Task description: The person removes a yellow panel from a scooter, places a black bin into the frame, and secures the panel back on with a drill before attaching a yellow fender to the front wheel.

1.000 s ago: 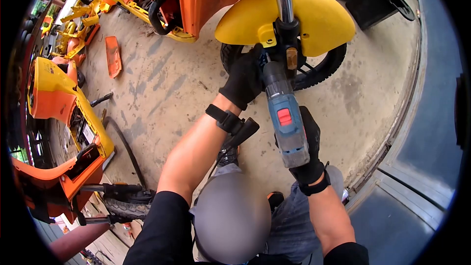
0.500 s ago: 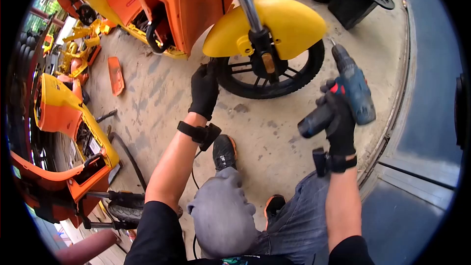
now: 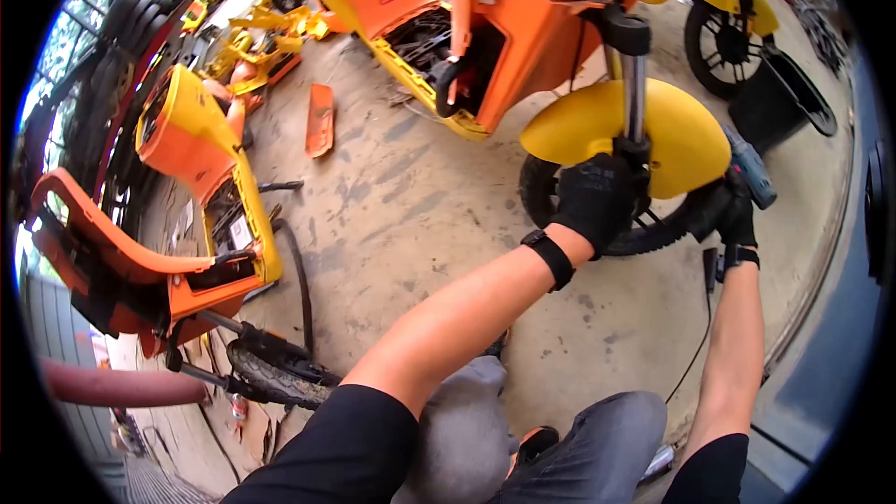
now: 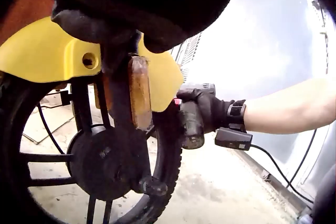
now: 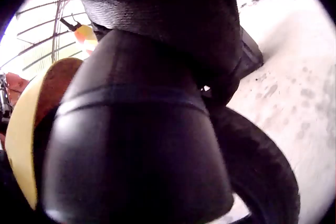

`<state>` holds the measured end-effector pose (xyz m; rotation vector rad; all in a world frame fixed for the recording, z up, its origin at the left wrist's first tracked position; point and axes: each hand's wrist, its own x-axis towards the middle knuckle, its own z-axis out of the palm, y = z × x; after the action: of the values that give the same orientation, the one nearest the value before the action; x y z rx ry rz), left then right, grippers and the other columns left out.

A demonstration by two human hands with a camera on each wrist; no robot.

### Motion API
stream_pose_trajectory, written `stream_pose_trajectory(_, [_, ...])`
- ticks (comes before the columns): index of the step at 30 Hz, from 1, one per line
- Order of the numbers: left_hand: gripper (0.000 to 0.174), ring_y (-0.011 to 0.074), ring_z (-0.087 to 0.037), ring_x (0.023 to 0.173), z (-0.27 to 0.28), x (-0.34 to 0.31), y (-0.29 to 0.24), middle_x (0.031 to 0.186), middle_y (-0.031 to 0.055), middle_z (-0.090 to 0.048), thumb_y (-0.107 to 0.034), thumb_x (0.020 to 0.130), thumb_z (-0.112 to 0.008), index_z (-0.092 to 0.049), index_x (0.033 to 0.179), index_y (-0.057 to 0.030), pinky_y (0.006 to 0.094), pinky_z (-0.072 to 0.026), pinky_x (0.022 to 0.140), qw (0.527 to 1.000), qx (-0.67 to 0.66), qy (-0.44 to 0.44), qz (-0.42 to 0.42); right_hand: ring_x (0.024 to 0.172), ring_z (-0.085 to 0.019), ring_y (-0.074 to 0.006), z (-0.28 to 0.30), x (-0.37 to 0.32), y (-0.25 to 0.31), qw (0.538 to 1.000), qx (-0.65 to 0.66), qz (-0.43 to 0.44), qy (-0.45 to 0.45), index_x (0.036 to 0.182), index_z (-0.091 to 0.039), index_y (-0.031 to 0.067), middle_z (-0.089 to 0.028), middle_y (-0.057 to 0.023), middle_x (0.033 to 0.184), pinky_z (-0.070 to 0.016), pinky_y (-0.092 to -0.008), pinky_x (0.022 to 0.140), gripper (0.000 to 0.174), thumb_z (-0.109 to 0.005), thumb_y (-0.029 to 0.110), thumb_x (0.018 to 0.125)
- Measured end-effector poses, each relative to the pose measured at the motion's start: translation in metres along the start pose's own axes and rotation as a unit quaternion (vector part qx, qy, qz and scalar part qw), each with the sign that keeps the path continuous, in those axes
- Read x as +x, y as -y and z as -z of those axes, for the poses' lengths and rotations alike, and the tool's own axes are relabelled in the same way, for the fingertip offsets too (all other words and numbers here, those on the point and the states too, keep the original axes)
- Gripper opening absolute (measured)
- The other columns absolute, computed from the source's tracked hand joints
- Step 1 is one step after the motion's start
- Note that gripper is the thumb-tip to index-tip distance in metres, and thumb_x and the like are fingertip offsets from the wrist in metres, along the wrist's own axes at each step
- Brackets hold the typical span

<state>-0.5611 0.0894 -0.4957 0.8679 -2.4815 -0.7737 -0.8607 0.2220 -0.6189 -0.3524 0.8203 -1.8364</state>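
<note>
In the head view, my gloved left hand point(image 3: 597, 196) is at the lower front fork point(image 3: 635, 98) of an orange and yellow scooter. The left wrist view shows its fingers curled about the fork leg, just above an amber reflector point(image 4: 139, 95). My gloved right hand point(image 3: 735, 213) grips a blue cordless drill point(image 3: 754, 173) to the right of the front wheel, beside the yellow fender point(image 3: 686, 135). Up close in the right wrist view, the drill's dark battery end point(image 5: 136, 155) fills the middle, with the tyre point(image 5: 262, 161) behind it. The drill's tip is hidden in the head view.
A black bin point(image 3: 779, 103) stands beyond the wheel, near another scooter's wheel point(image 3: 723, 47). A second scooter body point(image 3: 201, 149) is on the left. An orange panel point(image 3: 319, 121) lies on the concrete floor. A cable point(image 4: 278, 166) trails from the right wrist camera.
The drill was first up against the fork beside my left hand, then swung away right, and now is beyond the wheel's right side. My left hand left the fork area and has taken hold of the fork.
</note>
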Motion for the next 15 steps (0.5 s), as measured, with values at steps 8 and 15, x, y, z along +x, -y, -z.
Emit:
stream_pose_trajectory(8, [0.02,0.0308,-0.064,0.068,-0.018,-0.001,0.031,0.073,0.0139,-0.065,-0.026,0.078,-0.064,-0.067,0.08,-0.0071,0.0413,-0.0501,0.062,0.999,-0.036,-0.024,-0.014,0.117,-0.049,-0.0204,-0.006,-0.037,0.011,0.977,-0.202,0.04,-0.062,0.129,-0.049,0.0012,-0.055,-0.0077,0.125,-0.0356,-0.033,0.103,0.041,-0.049,0.026,0.096])
stream_pose_trajectory(15, [0.021,0.0331,-0.064,0.078,0.027,-0.029,0.057,0.078,0.0152,-0.066,-0.028,0.08,-0.064,-0.068,0.086,-0.0081,0.0423,-0.0494,0.066,0.999,0.007,-0.048,0.017,0.111,-0.054,-0.0213,-0.125,-0.143,-0.012,0.934,-0.339,0.049,-0.098,0.118,-0.054,0.001,-0.058,-0.0096,0.115,-0.0402,-0.0367,0.101,0.034,-0.055,0.022,0.091])
